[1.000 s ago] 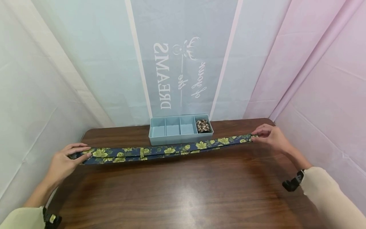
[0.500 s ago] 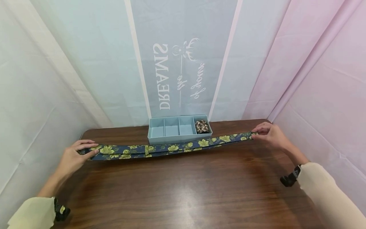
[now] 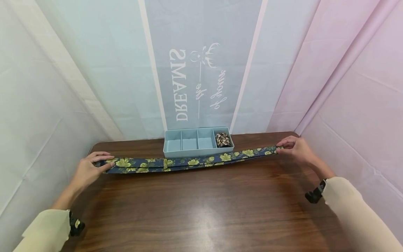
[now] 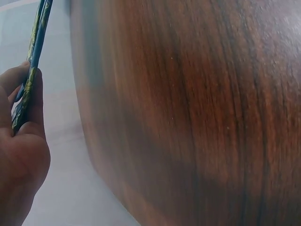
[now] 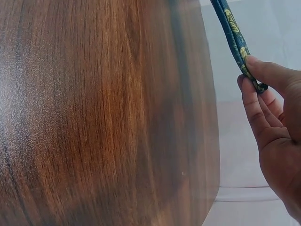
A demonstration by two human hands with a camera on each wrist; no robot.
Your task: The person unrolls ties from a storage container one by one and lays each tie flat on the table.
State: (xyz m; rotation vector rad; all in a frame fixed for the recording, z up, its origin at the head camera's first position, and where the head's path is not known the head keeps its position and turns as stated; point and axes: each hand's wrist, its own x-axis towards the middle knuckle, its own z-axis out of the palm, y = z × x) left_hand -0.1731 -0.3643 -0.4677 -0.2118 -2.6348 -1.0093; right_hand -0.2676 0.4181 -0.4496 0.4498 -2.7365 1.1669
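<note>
Table (image 3: 201, 199): dark brown, wood-grain top, grain running roughly side to side in head view. Both far corners rounded. Bright glare patch near middle of the close part; darker shadow toward left and right edges. Both wrist views show grain streaks, fine surface texture and a side edge. Directly on it: light blue box (image 3: 189, 153), open-topped, upright, four compartments in a row, at far edge around mid-width, long side along that edge.
</note>
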